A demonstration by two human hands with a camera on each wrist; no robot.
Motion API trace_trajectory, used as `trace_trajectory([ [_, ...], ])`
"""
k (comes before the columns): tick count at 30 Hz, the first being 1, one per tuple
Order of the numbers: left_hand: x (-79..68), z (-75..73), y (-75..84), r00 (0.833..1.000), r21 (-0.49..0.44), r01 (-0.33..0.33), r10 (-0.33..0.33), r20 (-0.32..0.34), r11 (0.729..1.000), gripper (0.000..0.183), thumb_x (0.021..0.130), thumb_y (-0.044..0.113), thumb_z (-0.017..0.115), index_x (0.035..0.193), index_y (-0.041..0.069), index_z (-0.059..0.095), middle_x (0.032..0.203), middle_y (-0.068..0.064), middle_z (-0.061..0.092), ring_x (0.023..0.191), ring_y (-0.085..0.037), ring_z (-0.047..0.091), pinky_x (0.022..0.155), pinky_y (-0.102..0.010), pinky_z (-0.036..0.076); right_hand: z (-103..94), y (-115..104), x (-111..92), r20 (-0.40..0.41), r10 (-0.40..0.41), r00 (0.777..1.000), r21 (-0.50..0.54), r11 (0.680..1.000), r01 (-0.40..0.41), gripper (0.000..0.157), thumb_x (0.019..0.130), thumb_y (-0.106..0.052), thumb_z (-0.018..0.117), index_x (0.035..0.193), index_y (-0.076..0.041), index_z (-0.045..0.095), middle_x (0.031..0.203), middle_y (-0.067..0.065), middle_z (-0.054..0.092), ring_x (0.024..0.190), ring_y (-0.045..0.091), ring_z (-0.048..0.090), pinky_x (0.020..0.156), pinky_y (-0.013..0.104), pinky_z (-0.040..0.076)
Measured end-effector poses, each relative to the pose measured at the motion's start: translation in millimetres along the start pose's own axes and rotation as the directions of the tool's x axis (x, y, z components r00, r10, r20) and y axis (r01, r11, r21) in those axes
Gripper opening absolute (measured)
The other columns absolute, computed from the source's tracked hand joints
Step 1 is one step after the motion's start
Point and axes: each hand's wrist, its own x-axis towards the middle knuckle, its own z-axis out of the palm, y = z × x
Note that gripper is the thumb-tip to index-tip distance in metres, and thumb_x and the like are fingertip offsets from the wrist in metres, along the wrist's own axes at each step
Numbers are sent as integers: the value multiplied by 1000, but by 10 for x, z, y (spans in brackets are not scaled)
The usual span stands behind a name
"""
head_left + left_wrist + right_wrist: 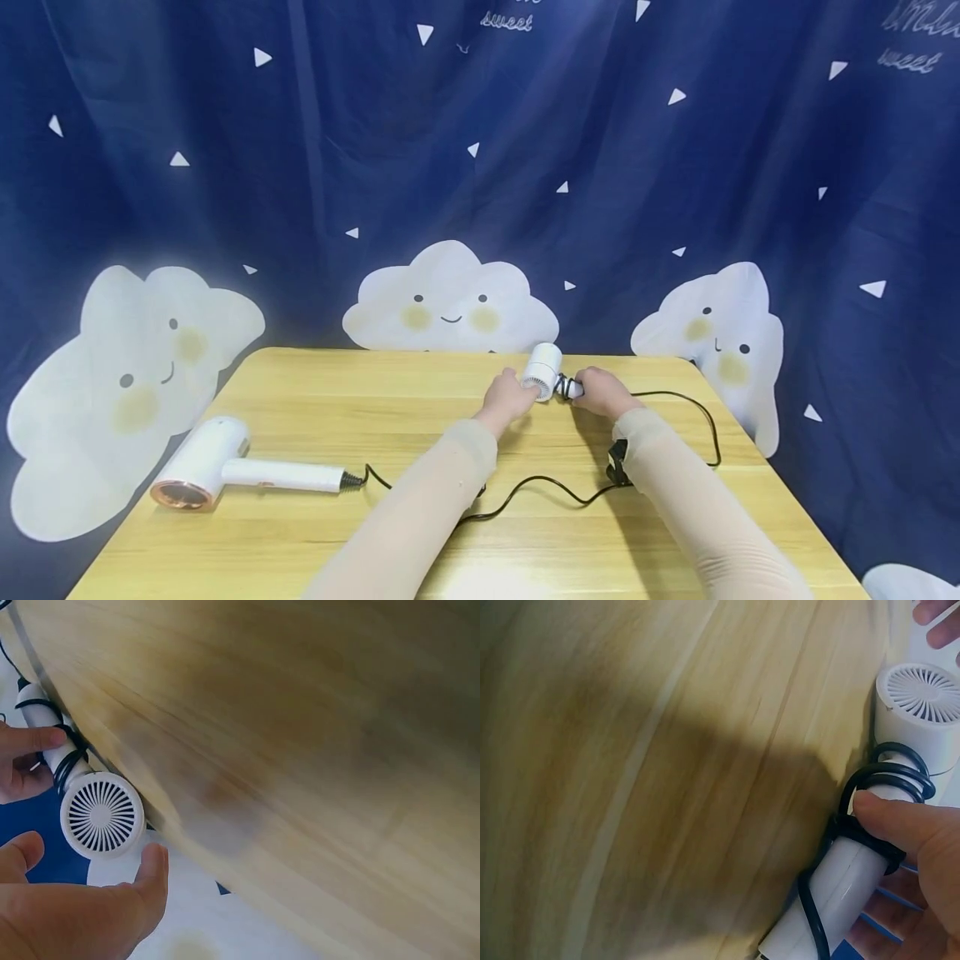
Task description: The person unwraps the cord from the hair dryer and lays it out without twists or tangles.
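Note:
Toward the far edge of the table is a small white hair dryer [547, 363] with a round slotted vent [102, 816] on its barrel. Black cord [889, 778] winds several times around its handle [840, 889]. My right hand [602, 392] grips that handle, thumb laid over the cord and fingers behind. Beside the barrel, my left hand [508, 400] has its thumb and fingers spread apart; the left wrist view shows a gap between them and the vent [97, 847]. Only fingertips [939, 622] of the left hand show in the right wrist view.
A larger white hair dryer [281, 475] with a copper-coloured ring lies at the left of the wooden table [300, 400]. Black cord [547, 478] snakes across the table beneath both sleeves, and another stretch [708, 417] loops near the right edge. A dark blue cloud-print curtain [450, 192] hangs behind.

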Motion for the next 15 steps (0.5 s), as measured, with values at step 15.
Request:
trace_trajectory([
  [15, 39, 77, -12, 999, 24, -10, 11, -33, 1000, 49, 88, 28, 70, 120, -6, 54, 97, -15, 60, 83, -26, 59, 77, -40, 53, -14, -132, -26, 47, -54, 997, -38, 998, 55, 17, 79, -12, 82, 82, -6, 66, 78, 3, 63, 73, 21, 56, 74, 42, 51],
])
